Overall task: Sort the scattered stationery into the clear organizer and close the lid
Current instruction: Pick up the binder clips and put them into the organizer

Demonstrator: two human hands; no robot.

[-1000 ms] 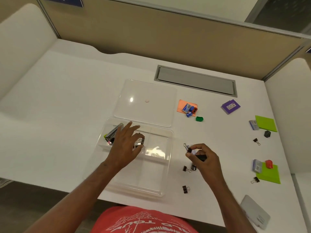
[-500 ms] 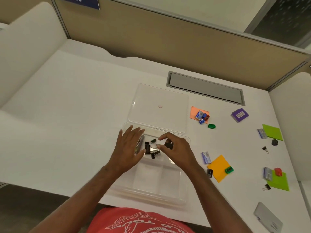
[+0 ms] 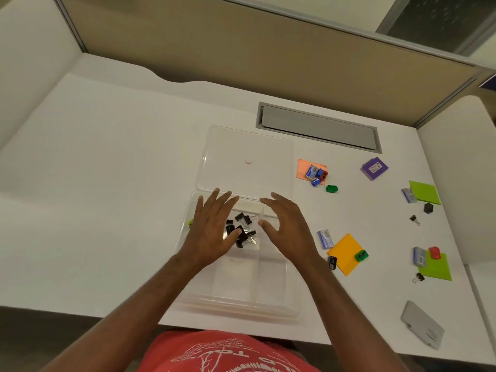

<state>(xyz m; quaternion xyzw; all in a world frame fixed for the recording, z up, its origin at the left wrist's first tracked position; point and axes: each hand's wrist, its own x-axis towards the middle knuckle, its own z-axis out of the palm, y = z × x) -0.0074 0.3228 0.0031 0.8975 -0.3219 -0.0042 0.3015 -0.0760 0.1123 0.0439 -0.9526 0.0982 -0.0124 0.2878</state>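
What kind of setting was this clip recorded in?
Most likely an office cubicle or study carrel: a white desk closed in by tan partition panels, with a grey cable hatch set into the desktop and sticky-note pads scattered about.

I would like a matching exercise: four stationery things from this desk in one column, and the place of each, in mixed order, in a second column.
Things:
1. black metal binder clips
2. green plastic sharpener
3. red plastic sharpener
4. purple sticky note pad

Places:
A. on the orange sticky note pad
B. alone on the white desk, far side
C. inside the clear plastic organizer
D. on a lime green sticky note pad

Pairs: 1-C, 2-A, 3-D, 4-B
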